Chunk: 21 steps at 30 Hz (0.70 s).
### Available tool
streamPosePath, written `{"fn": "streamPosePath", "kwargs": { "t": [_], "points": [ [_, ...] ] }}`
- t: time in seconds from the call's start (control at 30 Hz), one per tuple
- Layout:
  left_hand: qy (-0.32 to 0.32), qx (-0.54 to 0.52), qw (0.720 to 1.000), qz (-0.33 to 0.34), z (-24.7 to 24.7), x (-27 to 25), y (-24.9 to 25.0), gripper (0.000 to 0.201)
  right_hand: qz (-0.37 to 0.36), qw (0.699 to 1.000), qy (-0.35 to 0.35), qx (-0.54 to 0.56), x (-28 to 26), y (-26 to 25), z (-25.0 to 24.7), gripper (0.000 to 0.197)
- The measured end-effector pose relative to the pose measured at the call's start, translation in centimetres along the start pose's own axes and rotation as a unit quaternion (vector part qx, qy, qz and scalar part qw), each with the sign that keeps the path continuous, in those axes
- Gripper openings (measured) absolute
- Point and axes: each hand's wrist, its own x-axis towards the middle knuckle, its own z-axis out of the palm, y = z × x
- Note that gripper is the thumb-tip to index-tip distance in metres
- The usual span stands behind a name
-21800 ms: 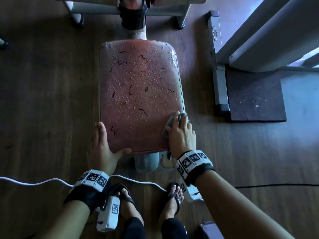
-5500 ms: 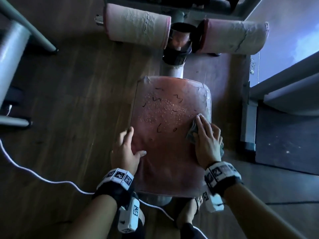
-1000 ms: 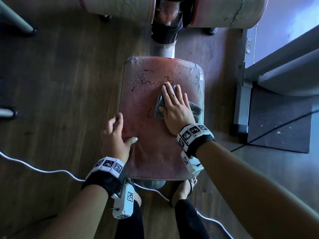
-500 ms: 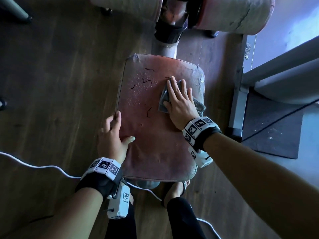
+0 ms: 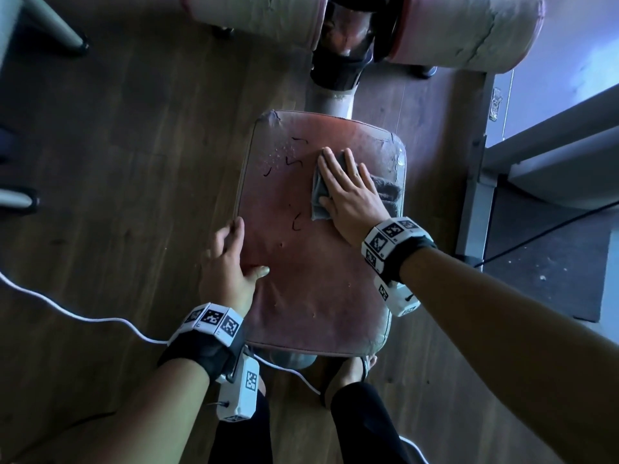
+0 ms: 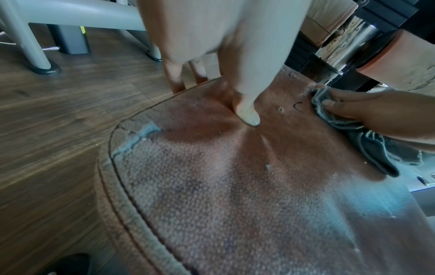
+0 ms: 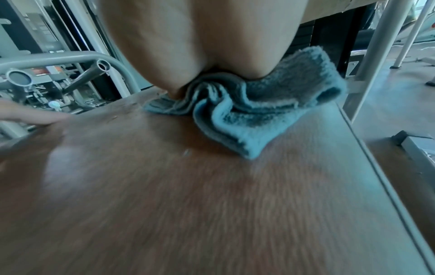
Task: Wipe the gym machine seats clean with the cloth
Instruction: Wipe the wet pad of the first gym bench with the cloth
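A worn reddish-brown padded seat fills the middle of the head view. My right hand lies flat with straight fingers on a folded grey cloth and presses it onto the far right part of the seat. My left hand rests on the seat's left edge, thumb on top and fingers over the side. Water droplets and dark squiggly marks lie on the far left part of the seat.
Two cracked foam roller pads and a black-collared post stand just beyond the seat. A grey machine frame and a dark mat lie to the right. A white cable crosses the wooden floor by my feet.
Over 20 seconds most droplets have been wiped away. In the last second my right hand slid the cloth farther up the seat; my left hand kept its place on the edge.
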Motion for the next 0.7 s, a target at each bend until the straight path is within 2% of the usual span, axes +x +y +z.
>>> {"fn": "streamPosePath", "kwargs": {
  "t": [0.13,0.37,0.53,0.7],
  "points": [
    [-0.009,-0.008,1.000,-0.018,0.0,0.0,0.0,0.099,-0.025,1.000,0.008,0.001,-3.6,-2.2,1.9,0.063],
    [-0.032,-0.085,0.996,0.007,-0.4,0.4,-1.3,0.100,-0.024,1.000,-0.017,0.001,-10.5,-6.9,5.8,0.065],
    [-0.065,-0.133,0.989,0.026,-1.9,0.8,-1.7,0.089,-0.029,0.999,-0.015,-0.017,-8.1,-6.7,4.6,0.065],
    [-0.077,-0.143,0.986,0.032,-2.6,0.5,-1.6,0.081,0.048,0.999,0.011,0.018,-6.7,-8.6,4.7,0.064]
  ]
}}
